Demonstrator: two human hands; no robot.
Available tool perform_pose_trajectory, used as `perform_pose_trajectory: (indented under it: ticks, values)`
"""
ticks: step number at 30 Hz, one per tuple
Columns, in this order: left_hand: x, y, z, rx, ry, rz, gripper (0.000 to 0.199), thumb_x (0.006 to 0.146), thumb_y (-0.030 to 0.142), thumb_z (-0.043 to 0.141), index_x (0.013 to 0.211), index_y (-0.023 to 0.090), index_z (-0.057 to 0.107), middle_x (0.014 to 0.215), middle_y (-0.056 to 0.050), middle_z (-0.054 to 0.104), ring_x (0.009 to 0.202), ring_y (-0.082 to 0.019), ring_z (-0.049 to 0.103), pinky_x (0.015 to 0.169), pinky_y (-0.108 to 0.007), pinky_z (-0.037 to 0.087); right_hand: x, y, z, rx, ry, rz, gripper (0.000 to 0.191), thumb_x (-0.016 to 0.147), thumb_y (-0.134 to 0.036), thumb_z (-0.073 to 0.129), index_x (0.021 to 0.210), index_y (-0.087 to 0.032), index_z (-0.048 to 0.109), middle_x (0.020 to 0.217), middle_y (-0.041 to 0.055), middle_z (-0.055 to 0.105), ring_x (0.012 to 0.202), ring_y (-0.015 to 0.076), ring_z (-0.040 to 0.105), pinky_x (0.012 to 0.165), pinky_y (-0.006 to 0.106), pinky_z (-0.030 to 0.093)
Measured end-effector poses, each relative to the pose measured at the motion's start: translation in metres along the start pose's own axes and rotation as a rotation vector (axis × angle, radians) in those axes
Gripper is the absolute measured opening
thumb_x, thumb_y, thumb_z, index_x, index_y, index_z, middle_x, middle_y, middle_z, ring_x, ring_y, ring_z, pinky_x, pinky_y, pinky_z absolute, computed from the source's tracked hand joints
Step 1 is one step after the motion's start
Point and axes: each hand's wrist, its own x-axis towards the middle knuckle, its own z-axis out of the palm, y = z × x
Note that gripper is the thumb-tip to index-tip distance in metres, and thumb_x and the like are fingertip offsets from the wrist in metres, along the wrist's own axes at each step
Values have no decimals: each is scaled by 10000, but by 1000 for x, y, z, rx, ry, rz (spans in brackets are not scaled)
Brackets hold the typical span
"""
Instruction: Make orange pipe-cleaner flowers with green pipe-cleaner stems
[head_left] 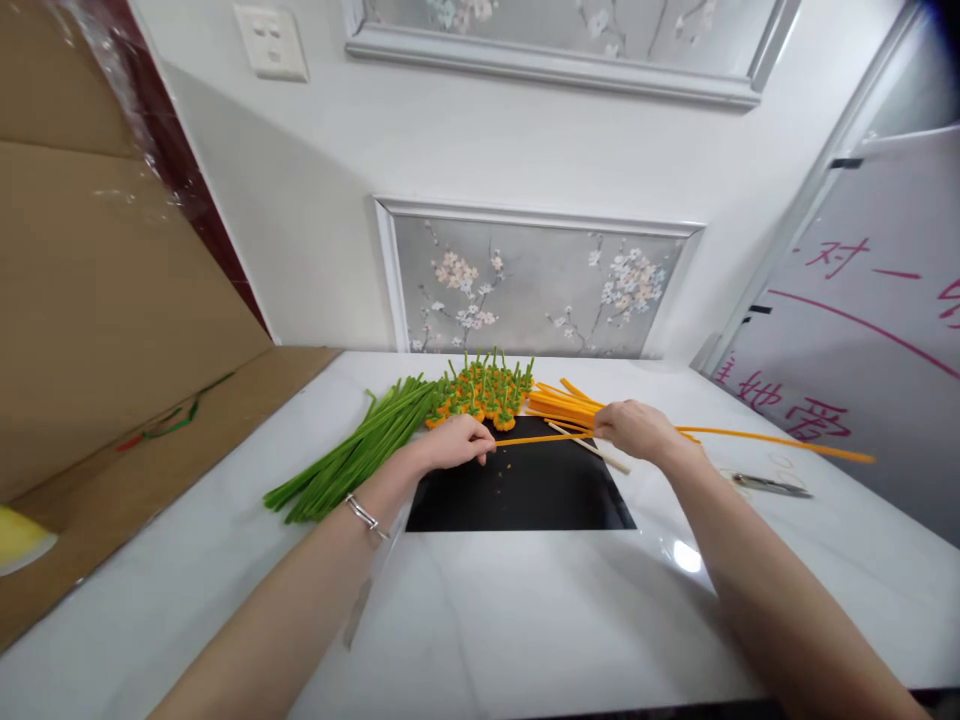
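An orange fuzzy stem point(536, 440) stretches over the black mat point(517, 500). Its left end is pinched in my left hand point(459, 442), above the mat's upper left part. Farther along, my right hand point(637, 430) is closed on the same stem, and an orange length sticks out to the right beyond the wrist. Behind my hands stands a cluster of orange and green fuzzy flowers point(487, 390) with short green stems pointing up. A bundle of orange stems point(562, 402) lies just left of my right hand. Green stems point(360, 450) are piled left of the mat.
A thin wooden stick point(611, 461) lies by the mat's upper right edge. Scissors point(769, 485) rest on the white table point(525, 620) at the right. Cardboard point(112, 280) stands at the left, and a wall closes off the back. A clear strip lies near my left forearm.
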Motion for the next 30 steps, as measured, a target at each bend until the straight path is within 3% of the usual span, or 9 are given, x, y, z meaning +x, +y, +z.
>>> perform_pose_trajectory:
  ticks: [7, 9, 11, 13, 16, 18, 24, 27, 30]
  values:
    - [-2, -6, -9, -30, 14, -57, 204, 711, 283, 582, 582, 167, 690, 573, -1, 674, 465, -107, 471, 490, -217, 298, -3, 19, 1, -13, -115, 31, 120, 674, -143, 659, 689, -231, 738, 736, 61, 719, 703, 217, 670, 593, 277, 453]
    - [0, -3, -6, -44, 37, -51, 221, 726, 296, 574, 595, 165, 693, 582, -5, 672, 490, -113, 488, 508, -219, 306, -2, 5, 0, 7, -97, -17, 113, 697, -174, 669, 759, -230, 745, 807, 72, 730, 783, 245, 678, 675, 320, 488]
    - [3, 1, 1, -72, 47, -36, 228, 741, 306, 567, 634, 161, 705, 594, -9, 671, 539, -125, 522, 538, -220, 328, -2, -16, 0, 65, -33, -120, 248, 820, -241, 585, 1039, -273, 698, 1067, 51, 702, 1001, 227, 639, 838, 335, 480]
    - [5, 6, 10, -114, 33, -20, 232, 754, 318, 566, 707, 153, 722, 602, -14, 670, 578, -137, 548, 564, -224, 352, -4, -42, 3, 235, 158, -331, 346, 875, -255, 537, 1216, -244, 595, 1208, 66, 638, 1112, 208, 585, 940, 341, 448]
    - [5, 14, 22, -201, -19, 6, 273, 771, 360, 572, 695, 131, 700, 636, -26, 666, 591, -130, 543, 572, -226, 370, -9, -74, 14, 399, 260, -607, 325, 879, -259, 550, 1203, -235, 573, 1148, 53, 660, 1044, 194, 609, 897, 323, 482]
    - [4, 19, 27, -264, -32, -12, 345, 790, 428, 557, 680, 122, 671, 611, -22, 637, 542, -111, 495, 522, -223, 346, -10, -85, 22, 382, 261, -639, 279, 888, -254, 543, 1164, -246, 580, 1040, 42, 687, 936, 182, 633, 811, 293, 505]
    - [2, 28, 30, -602, 5, -146, 351, 760, 461, 609, 770, 113, 648, 758, -43, 660, 574, -76, 467, 497, -193, 324, 0, -63, 25, 301, 205, -525, 216, 929, -162, 453, 1025, -204, 642, 934, 51, 700, 862, 172, 647, 779, 283, 482]
    - [4, 26, 30, -635, 15, -169, 373, 777, 464, 583, 875, 111, 650, 793, -56, 669, 580, -79, 486, 484, -194, 314, 5, -40, 20, 160, 115, -149, 198, 922, -239, 480, 900, -217, 675, 900, 41, 706, 855, 171, 652, 782, 266, 458]
    - [5, 23, 32, -657, 0, -198, 389, 777, 465, 581, 899, 103, 657, 800, -68, 675, 576, -79, 494, 480, -193, 308, 10, -23, 23, 109, 107, 19, 224, 910, -289, 483, 904, -187, 683, 914, 93, 705, 890, 222, 650, 763, 296, 446]
